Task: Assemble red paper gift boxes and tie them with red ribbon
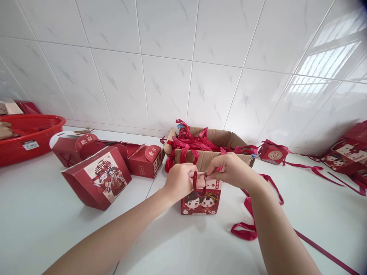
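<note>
A small red box with two cartoon faces stands upright on the white table, under my hands. My left hand is closed at the left side of its top, pinching a dark red ribbon that hangs in a loop over the front. At the right side of the top, the fingers of my right hand are pinched together on the same ribbon. The knot or crossing between the fingertips is too small to make out.
Behind my hands sits a cardboard box full of red ribbons. Red gift boxes stand at the left, beside a red basket with a person's hand in it. Loose ribbon and more red boxes lie at the right.
</note>
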The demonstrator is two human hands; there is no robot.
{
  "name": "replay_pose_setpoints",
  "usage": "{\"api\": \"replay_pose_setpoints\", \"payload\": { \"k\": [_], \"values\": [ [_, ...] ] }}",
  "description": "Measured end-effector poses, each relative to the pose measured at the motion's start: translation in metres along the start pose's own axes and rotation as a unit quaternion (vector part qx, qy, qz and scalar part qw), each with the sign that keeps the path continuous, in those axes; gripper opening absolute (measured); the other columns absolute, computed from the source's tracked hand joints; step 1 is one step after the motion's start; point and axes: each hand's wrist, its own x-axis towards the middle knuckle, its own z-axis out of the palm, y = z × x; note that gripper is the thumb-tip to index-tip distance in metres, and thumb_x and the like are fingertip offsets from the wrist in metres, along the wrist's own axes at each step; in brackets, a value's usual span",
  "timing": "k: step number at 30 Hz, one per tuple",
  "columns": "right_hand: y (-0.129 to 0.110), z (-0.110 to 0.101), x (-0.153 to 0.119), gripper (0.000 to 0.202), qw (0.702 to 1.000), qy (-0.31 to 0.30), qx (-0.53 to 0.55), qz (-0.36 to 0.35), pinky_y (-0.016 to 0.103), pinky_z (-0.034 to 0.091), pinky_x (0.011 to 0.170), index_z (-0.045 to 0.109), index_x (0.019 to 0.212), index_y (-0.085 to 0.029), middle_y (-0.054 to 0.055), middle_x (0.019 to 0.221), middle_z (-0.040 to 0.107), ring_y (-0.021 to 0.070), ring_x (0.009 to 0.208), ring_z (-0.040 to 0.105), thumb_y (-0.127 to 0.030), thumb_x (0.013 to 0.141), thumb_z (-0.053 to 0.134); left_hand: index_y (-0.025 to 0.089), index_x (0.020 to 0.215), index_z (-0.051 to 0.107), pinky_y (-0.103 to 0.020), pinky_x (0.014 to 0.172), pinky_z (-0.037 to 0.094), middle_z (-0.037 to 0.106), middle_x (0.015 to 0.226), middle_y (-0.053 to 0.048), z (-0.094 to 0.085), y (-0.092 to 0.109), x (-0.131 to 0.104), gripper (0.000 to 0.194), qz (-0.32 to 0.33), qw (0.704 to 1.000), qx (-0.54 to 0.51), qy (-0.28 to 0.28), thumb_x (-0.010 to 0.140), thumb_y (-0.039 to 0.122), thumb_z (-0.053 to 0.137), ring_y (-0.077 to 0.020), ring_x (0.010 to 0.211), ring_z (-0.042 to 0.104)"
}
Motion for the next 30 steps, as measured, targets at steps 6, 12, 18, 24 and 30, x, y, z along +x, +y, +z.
{"api": "replay_pose_setpoints", "payload": {
  "k": [6,12,18,24,30],
  "values": [
    [0.005,0.002,0.002,0.009,1.000,0.016,-0.014,-0.016,0.023,0.037,0.061,0.055,0.072,-0.019,-0.004,0.069,0.061,0.0107,0.065,0.053,-0.011,0.073,0.058,0.019,0.057,0.032,-0.023,0.046,0.019,0.034,0.057,0.004,-0.012,0.001,0.006,0.034,0.039,0.996,0.005,-0.076,0.075,0.031,0.058,-0.0086,0.051,0.030],
    [0.018,0.006,0.008,0.012,0.998,0.040,0.041,-0.017,0.025,0.041,0.064,0.057,0.077,-0.018,0.000,0.076,0.062,0.0132,0.071,0.055,-0.028,0.074,0.064,0.019,0.066,0.036,-0.021,0.048,0.027,0.040,0.065,0.004,-0.030,0.004,0.009,0.025,0.062,0.982,0.010,-0.176,0.067,0.021,0.061,-0.0093,0.056,0.037],
    [0.049,0.022,0.023,0.035,0.986,0.032,0.163,0.010,0.022,0.038,0.054,0.060,0.069,-0.013,0.000,0.064,0.056,0.0095,0.060,0.049,-0.046,0.069,0.072,0.020,0.064,0.031,-0.022,0.048,0.027,0.040,0.067,0.005,-0.023,0.007,0.009,0.050,0.027,0.990,0.004,-0.135,0.061,0.041,0.076,-0.0100,0.058,0.038],
    [0.043,0.030,0.024,0.041,0.961,0.081,0.263,-0.032,0.021,0.032,0.044,0.050,0.061,-0.016,-0.002,0.052,0.051,0.0078,0.048,0.045,-0.048,0.069,0.074,0.019,0.074,0.043,-0.022,0.053,0.036,0.049,0.070,0.003,-0.022,0.007,0.008,0.029,0.040,0.996,-0.047,-0.072,0.075,0.035,0.067,-0.0109,0.061,0.048],
    [0.002,0.005,-0.003,0.021,0.920,0.245,0.139,-0.272,0.024,0.043,0.050,0.060,0.062,-0.016,-0.001,0.058,0.057,0.0102,0.055,0.053,-0.022,0.078,0.071,0.020,0.096,0.045,-0.027,0.061,0.046,0.056,0.079,-0.001,-0.047,0.027,0.002,0.027,0.231,0.963,-0.122,0.067,0.077,0.019,0.064,-0.0134,0.067,0.056]
  ]
}}
